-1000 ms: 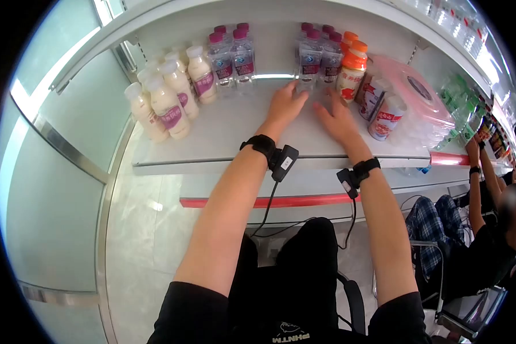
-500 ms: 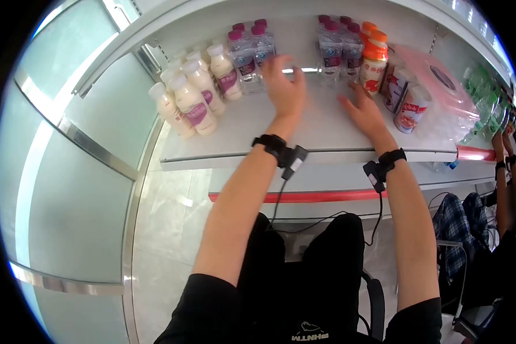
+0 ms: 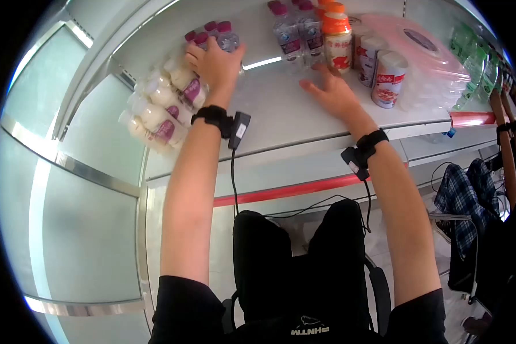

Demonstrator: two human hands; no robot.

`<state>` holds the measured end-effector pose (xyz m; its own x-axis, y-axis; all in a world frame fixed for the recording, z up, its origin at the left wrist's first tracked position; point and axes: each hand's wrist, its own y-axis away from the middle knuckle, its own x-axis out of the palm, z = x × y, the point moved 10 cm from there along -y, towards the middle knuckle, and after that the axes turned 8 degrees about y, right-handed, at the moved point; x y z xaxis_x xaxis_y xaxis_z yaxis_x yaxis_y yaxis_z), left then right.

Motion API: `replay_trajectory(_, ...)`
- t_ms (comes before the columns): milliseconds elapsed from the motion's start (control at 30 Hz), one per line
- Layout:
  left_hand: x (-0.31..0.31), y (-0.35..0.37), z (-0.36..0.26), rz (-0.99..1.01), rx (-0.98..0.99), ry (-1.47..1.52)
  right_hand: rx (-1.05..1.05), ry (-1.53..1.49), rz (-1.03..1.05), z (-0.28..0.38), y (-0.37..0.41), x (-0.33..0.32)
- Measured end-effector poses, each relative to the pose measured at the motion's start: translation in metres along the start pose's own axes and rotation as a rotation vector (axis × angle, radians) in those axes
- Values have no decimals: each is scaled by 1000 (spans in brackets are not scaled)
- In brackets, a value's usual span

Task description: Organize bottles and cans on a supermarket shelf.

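My left hand [image 3: 217, 66] is spread over the front of a group of clear water bottles [image 3: 228, 40] with purple caps. Its thumb is on their right side and its fingers reach left; whether it grips one is hidden. Left of it, cream-white milk bottles [image 3: 167, 127] with purple labels stand close together. My right hand [image 3: 335, 97] is low over the shelf, fingers apart and holding nothing. Its fingertips are just in front of an orange-capped bottle [image 3: 337, 43] and beside a second group of purple-capped water bottles [image 3: 289, 40].
Right of the orange-capped bottle are cans [image 3: 390, 80] and a pink-lidded clear plastic box [image 3: 424, 57]. Green bottles [image 3: 470, 74] stand farther right. Frosted glass panels [image 3: 86, 229] border the left side. Another person's arm [image 3: 505, 149] shows at the right edge. Cables hang from both wristbands.
The view has shifted toward the right. My left hand has moved left, from beside the water bottles to over their front. My right hand stays near the orange-capped bottle.
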<state>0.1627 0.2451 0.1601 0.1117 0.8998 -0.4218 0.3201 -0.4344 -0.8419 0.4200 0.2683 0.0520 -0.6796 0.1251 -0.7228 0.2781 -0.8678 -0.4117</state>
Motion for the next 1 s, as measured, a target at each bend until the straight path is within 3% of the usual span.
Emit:
replay_trajectory(33, 0, 4, -15, -16, 111, -1, 11, 8, -3, -1, -1, 0)
replay_trajectory(200, 23, 29, -53, 84, 146, -19, -17, 4, -30, -5, -2, 1)
replay_trajectory(367, 4, 33, -57, 20, 233, 79, -44, -3, -97, -10, -6, 3)
replay_trajectory(567, -19, 35, -62, 73, 126, 234, 4, -12, -31, -6, -2, 3)
replay_trajectory(633, -22, 37, -71, 73, 147, 271, -67, 26, -145, -3, -3, -5)
replay_trajectory(800, -32, 36, -100, 39, 201, 484, -110, 4, -171, 10, 5, -16)
replay_trajectory(867, -25, 36, -106, 96, 10, 772, -137, -17, -161, 20, 9, -22)
replay_trajectory(1000, -9, 39, -139, 114, 139, 628, -21, 43, -226, 8, 8, -28)
